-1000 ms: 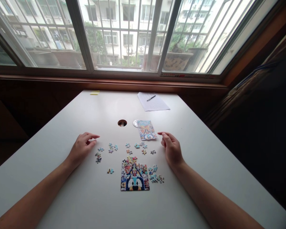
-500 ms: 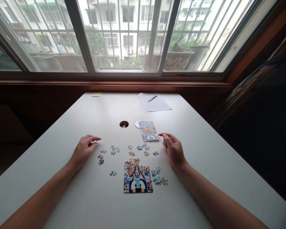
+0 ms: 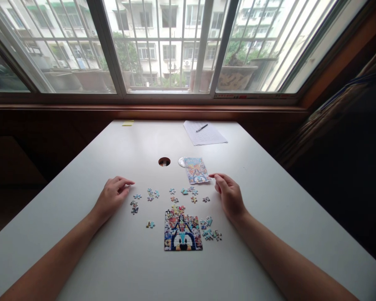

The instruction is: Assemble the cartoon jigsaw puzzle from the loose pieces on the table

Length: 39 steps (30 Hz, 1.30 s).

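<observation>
A partly assembled jigsaw puzzle (image 3: 183,232) lies flat in front of me, showing a blue cartoon dog's face, with an uneven upper edge. Left of the loose pieces, my left hand (image 3: 115,194) rests on the table with fingers loosely stretched, holding nothing. My right hand (image 3: 228,194) lies to the right; its index finger points out to the lower right corner of a picture card (image 3: 196,170), at or touching it, while the other fingers curl. Loose puzzle pieces (image 3: 150,194) are scattered above the puzzle, with another cluster of pieces (image 3: 209,232) along its right side.
The white table (image 3: 119,267) has a round cable hole (image 3: 164,161) and a silver disc (image 3: 181,161) partly under the card. Farther back are paper sheets (image 3: 211,136) with a pen (image 3: 202,128) and a yellow sticky note (image 3: 128,123). A barred window stands beyond.
The whole view has shifted very slightly. Both hands, the card and the puzzle pieces keep their places on the table.
</observation>
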Each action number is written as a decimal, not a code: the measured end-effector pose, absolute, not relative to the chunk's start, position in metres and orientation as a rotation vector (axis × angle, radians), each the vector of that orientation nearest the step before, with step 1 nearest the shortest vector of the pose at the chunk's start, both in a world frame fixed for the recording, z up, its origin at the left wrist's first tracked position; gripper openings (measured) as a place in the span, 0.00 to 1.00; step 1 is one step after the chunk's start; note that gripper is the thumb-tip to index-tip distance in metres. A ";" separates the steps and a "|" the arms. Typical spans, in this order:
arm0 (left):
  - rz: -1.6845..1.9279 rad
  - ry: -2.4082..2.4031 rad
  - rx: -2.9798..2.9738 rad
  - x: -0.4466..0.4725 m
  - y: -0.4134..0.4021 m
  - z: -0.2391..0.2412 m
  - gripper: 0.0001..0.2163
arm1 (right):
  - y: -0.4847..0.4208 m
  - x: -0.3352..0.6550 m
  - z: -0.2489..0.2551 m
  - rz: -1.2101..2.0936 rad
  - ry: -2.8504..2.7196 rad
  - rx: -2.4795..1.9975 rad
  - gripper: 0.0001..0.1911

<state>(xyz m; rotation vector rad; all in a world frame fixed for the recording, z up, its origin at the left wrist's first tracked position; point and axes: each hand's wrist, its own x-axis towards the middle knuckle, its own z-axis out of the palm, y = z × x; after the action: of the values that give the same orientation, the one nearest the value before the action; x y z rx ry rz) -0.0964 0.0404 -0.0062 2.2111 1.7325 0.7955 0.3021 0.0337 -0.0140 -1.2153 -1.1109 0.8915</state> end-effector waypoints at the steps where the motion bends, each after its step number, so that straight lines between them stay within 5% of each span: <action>1: 0.791 1.727 2.228 -0.096 0.041 -0.007 0.13 | 0.034 0.302 -0.014 0.894 -1.111 -1.217 0.18; 39: 0.791 1.672 2.326 -0.098 0.043 -0.011 0.14 | 0.031 0.301 -0.013 0.933 -1.176 -1.230 0.18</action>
<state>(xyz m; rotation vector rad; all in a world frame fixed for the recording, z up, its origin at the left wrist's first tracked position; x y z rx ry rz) -0.0980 0.0427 -0.0107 2.3256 1.6725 0.7907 0.3014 0.0308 -0.0126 -1.2300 -1.1761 0.9331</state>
